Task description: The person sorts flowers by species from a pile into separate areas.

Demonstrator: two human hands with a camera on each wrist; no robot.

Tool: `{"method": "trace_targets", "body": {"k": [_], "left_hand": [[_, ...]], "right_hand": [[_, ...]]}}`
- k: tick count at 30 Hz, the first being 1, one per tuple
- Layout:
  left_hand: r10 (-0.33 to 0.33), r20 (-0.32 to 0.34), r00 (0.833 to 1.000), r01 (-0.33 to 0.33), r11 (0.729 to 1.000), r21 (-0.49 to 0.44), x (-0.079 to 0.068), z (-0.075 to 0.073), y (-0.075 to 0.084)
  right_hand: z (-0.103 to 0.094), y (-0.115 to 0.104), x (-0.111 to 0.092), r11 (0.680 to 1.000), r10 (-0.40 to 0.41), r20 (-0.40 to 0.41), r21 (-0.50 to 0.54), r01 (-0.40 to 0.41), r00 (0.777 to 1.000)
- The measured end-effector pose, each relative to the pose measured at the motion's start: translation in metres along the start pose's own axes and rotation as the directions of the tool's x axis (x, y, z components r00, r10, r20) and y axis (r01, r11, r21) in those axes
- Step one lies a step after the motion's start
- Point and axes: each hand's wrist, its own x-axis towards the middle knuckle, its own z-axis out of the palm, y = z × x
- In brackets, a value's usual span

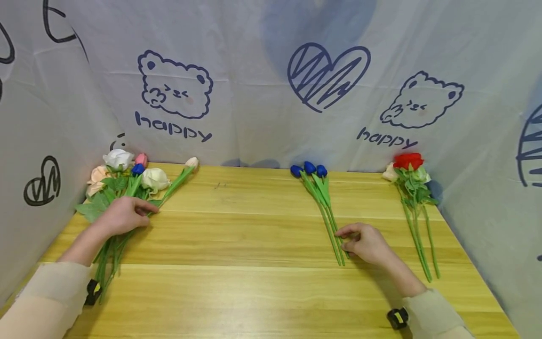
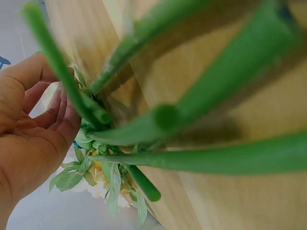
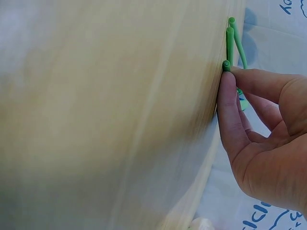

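On the left, my left hand (image 1: 124, 215) reaches over a bunch of mixed flowers and pinches the stem of a pale tulip (image 1: 192, 163), which slants away from the rest. The bunch has a white rose (image 1: 118, 159), a peach rose (image 1: 98, 175), a cream rose (image 1: 155, 179), a pink tulip (image 1: 141, 160) and a blue tulip (image 1: 138, 169). In the left wrist view, thick green stems (image 2: 230, 155) cross before the palm. Right of centre, my right hand (image 1: 367, 242) pinches the rightmost stem of three blue tulips (image 1: 309, 168) near its lower end, between thumb and fingertip (image 3: 229, 79).
A red rose (image 1: 408, 161) lies with paler flowers at the right side of the wooden table (image 1: 237, 292). Behind and at both sides hangs a pale curtain (image 1: 250, 94) with bear and heart drawings. Black wrist devices (image 1: 398, 318) sit at both sleeves.
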Motion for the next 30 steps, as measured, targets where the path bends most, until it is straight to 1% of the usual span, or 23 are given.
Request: {"method": "trace_targets", "body": {"k": [4, 8, 11, 15, 21, 23, 26, 28, 30], "left_hand": [[-0.001, -0.027, 1.000, 0.000, 0.999, -0.047, 0.000, 0.000, 0.003], [0.016, -0.064, 0.998, -0.020, 0.998, -0.058, 0.000, -0.001, 0.009], [0.021, -0.072, 0.997, -0.026, 0.997, -0.072, -0.001, -0.001, 0.014], [0.010, -0.055, 0.998, -0.017, 0.992, -0.127, -0.002, 0.001, 0.021], [0.005, -0.020, 1.000, -0.009, 0.977, -0.214, -0.005, 0.008, 0.032], [0.000, -0.013, 1.000, -0.003, 0.972, -0.233, -0.007, 0.010, 0.036], [-0.008, -0.008, 1.000, 0.006, 0.969, -0.248, -0.011, 0.014, 0.040], [-0.012, -0.013, 1.000, 0.009, 0.966, -0.259, -0.015, 0.016, 0.043], [0.000, -0.023, 1.000, -0.006, 0.960, -0.280, -0.019, 0.018, 0.045]], "right_hand": [[0.000, 0.000, 0.000, 1.000, -0.002, -0.004, 0.002, 0.002, 1.000], [0.000, 0.000, 0.000, 1.000, -0.005, -0.012, 0.001, 0.005, 1.000], [0.001, 0.001, 0.000, 1.000, -0.006, -0.017, 0.002, 0.006, 1.000], [0.002, 0.002, -0.001, 0.999, -0.007, -0.010, 0.037, 0.007, 1.000], [0.001, 0.003, -0.003, 0.991, 0.027, 0.002, 0.130, -0.027, 1.000], [0.001, 0.002, -0.003, 0.986, 0.036, -0.010, 0.161, -0.034, 0.999], [0.000, -0.002, -0.006, 0.980, 0.031, -0.047, 0.196, -0.021, 0.998], [-0.001, -0.006, -0.008, 0.978, 0.015, -0.082, 0.207, 0.002, 0.997], [-0.003, -0.010, -0.011, 0.978, -0.011, -0.122, 0.204, 0.037, 0.992]]}}
